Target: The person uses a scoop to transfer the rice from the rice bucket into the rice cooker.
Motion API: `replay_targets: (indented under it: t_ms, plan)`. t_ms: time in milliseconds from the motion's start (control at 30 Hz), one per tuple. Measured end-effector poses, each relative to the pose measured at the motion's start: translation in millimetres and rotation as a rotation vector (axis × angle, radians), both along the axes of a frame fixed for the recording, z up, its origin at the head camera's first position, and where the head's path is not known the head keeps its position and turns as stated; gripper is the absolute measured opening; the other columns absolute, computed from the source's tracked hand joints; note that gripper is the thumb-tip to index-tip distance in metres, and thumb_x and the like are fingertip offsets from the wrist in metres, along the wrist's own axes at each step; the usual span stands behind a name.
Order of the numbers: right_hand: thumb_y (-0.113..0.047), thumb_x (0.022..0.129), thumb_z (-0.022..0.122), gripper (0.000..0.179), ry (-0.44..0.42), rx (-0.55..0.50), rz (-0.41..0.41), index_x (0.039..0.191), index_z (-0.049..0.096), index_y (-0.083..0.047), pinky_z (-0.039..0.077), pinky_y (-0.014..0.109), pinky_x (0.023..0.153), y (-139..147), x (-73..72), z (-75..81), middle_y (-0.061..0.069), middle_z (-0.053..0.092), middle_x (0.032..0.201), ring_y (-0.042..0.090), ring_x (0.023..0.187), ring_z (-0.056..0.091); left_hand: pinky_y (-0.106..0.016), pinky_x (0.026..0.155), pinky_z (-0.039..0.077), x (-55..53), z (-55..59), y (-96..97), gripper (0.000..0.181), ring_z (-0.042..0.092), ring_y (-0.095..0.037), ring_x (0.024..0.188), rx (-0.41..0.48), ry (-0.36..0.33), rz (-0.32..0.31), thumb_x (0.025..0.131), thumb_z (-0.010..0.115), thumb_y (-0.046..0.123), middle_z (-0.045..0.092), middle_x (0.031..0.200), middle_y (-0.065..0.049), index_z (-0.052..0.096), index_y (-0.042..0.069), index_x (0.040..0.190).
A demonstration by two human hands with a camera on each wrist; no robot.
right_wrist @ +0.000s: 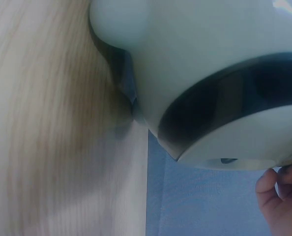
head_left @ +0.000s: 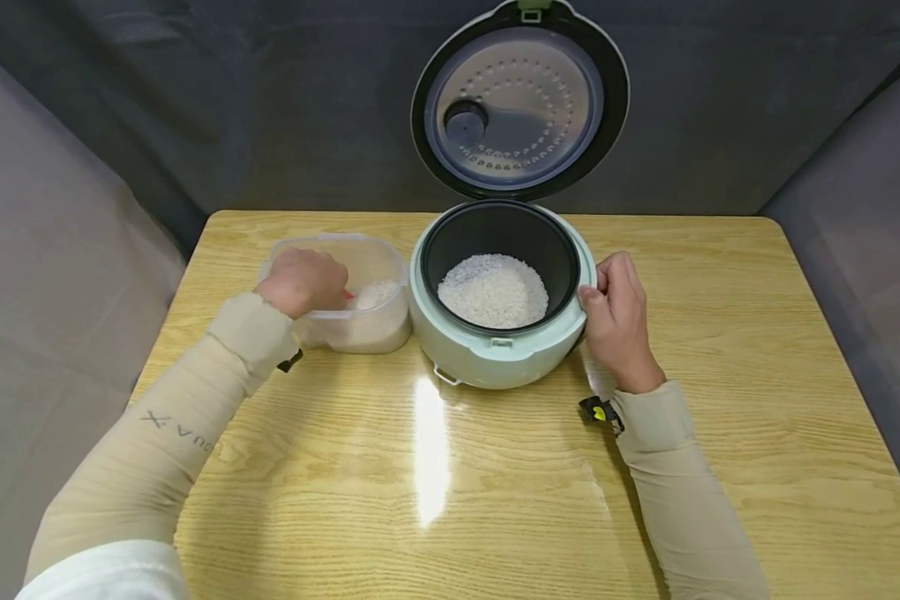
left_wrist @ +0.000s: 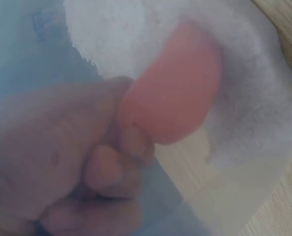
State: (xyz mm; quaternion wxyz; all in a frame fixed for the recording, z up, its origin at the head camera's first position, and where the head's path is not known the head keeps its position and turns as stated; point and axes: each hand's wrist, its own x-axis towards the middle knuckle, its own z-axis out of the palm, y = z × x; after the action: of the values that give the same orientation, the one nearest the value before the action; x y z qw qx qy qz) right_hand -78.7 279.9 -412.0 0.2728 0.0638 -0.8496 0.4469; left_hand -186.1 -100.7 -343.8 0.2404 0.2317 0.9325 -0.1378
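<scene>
Left hand (head_left: pixel 303 279) down in clear tub (head_left: pixel 367 258) — fingers curled round red scoop (left_wrist: pixel 173 88), near tub's rice (head_left: pixel 375 294). Tub on tabletop (head_left: pixel 510 483), just beside pale green rice cooker (head_left: pixel 487 362), at its 9 o'clock. Right hand (head_left: pixel 621 321) grasping cooker's edge at 3 o'clock. Dark pot (head_left: pixel 457 233) inside — white rice (head_left: pixel 493 292) at bottom. Lid (head_left: pixel 521 108) raised at 12 o'clock.

White glare on the tabletop (head_left: pixel 487 467)
</scene>
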Motion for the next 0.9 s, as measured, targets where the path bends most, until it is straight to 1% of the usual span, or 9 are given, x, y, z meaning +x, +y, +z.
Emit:
replay_targets:
  t_ms: [167, 433, 600, 733, 900]
  plan:
    - [-0.02, 0.081, 0.045, 0.02, -0.004, 0.001, -0.002, 0.082, 0.04, -0.001, 0.025, 0.025, 0.072, -0.1, -0.1, 0.2, 0.01, 0.036, 0.082, 0.007, 0.076, 0.032, -0.045, 0.066, 0.05, -0.2, -0.4, -0.8, 0.027, 0.05, -0.021, 0.071, 0.009, 0.006, -0.007, 0.096, 0.058, 0.029, 0.053, 0.075, -0.002, 0.061, 0.016, 0.073]
    - [-0.02, 0.081, 0.045, 0.019, -0.005, 0.0, -0.001, 0.082, 0.04, -0.001, 0.025, 0.025, 0.071, -0.4, -0.3, 0.2, 0.01, 0.036, 0.082, 0.007, 0.075, 0.032, -0.041, 0.063, 0.046, -1.2, 0.3, -1.3, 0.03, 0.047, -0.02, 0.07, 0.017, -0.015, -0.003, 0.097, 0.059, 0.034, 0.048, 0.073, -0.001, 0.057, 0.018, 0.072]
    - [-0.019, 0.081, 0.045, 0.019, -0.006, -0.005, 0.0, 0.082, 0.04, -0.001, 0.025, 0.025, 0.071, -0.8, -0.2, -0.1, 0.009, 0.036, 0.082, 0.006, 0.075, 0.031, -0.039, 0.062, 0.042, -1.8, -0.1, -2.8, 0.032, 0.045, -0.019, 0.069, 0.026, -0.02, -0.01, 0.098, 0.06, 0.036, 0.045, 0.072, 0.001, 0.057, 0.018, 0.072]
    - [-0.019, 0.081, 0.046, 0.019, -0.002, -0.006, -0.001, 0.082, 0.04, -0.001, 0.025, 0.025, 0.071, -0.5, -0.2, -0.5, 0.009, 0.036, 0.082, 0.006, 0.075, 0.031, -0.038, 0.062, 0.04, -1.3, 0.4, -3.2, 0.031, 0.042, -0.018, 0.068, 0.034, -0.016, -0.016, 0.097, 0.06, 0.034, 0.043, 0.071, 0.002, 0.056, 0.017, 0.071]
    - [-0.019, 0.081, 0.045, 0.019, 0.0, -0.004, -0.004, 0.082, 0.04, -0.001, 0.025, 0.025, 0.071, 0.2, -0.8, -1.1, 0.009, 0.036, 0.082, 0.007, 0.075, 0.031, -0.038, 0.061, 0.04, -1.1, 0.0, -2.2, 0.029, 0.042, -0.018, 0.068, 0.032, -0.015, 0.0, 0.096, 0.06, 0.033, 0.043, 0.072, 0.002, 0.058, 0.017, 0.072]
